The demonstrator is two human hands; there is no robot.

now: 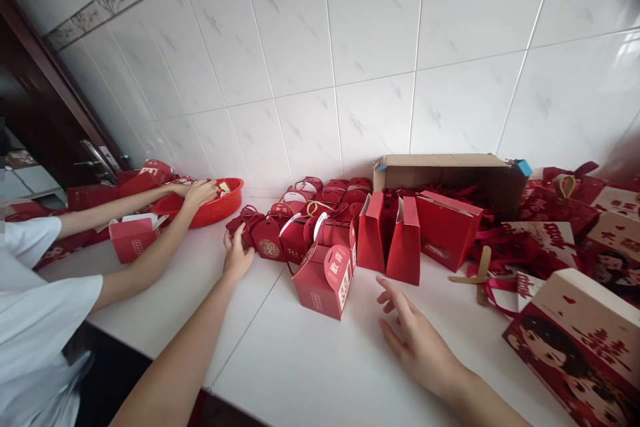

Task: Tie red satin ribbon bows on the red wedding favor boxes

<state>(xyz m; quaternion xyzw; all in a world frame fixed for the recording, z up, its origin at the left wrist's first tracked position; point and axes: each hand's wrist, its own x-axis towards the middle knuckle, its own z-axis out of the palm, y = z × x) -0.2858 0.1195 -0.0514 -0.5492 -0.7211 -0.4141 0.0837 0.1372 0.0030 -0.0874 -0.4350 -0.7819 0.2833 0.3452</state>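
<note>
My left hand (237, 257) has its fingers curled round a small dark red gift box (250, 219) at the left end of a cluster of boxes on the counter. Over the white counter, my right hand (411, 339) is open and holds nothing, its fingers apart. Between my hands stands a larger red gift box (320, 283) with a rounded top flap and pale lettering. Just behind it are several red boxes with cord handles, one of them a box with a gold round emblem (271, 249). Two tall red boxes (404, 247) stand beyond my right hand.
An open cardboard box (450, 161) with red items lies against the tiled wall. Wooden sticks (484, 263) and a large printed gift bag (575, 340) lie at right. At left, a co-worker's hands (200, 193) reach into a red basin (233, 199), near another red box (131, 240).
</note>
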